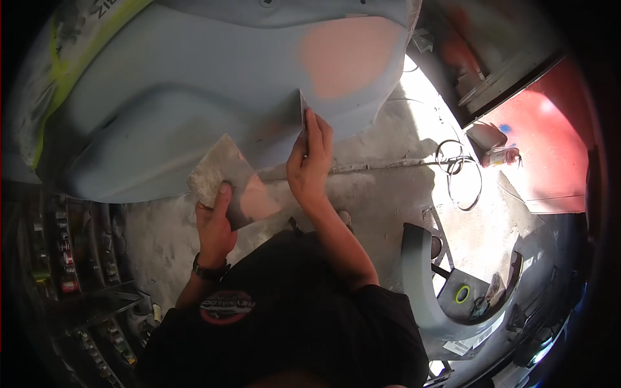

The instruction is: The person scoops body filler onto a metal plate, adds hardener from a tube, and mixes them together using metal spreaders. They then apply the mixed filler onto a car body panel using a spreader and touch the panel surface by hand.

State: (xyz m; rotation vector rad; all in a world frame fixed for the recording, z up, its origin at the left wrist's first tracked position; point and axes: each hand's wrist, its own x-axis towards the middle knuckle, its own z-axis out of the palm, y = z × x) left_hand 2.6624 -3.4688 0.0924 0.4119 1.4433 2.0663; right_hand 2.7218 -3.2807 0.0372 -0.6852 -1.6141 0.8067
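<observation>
My left hand (217,223) grips a flat, square metal-looking plate (217,165) by its near edge, thumb on top. A pinkish paste-like patch shows on the plate's right side. In my right hand (312,158) is a thin flat spreader (302,107), held between fingers and thumb and seen nearly edge-on. Its tip is at the surface of a grey car body panel (181,58); I cannot tell whether it touches. Above and right of the spreader, a broad pink patch (352,55) covers part of the panel.
Yellow-green tape (68,84) edges the panel's left side. Shelves with small items (65,252) stand at left. A coiled cable (459,168) lies on the floor. At right are a grey curved part (420,297), a tape roll (462,295) and a red panel (550,142).
</observation>
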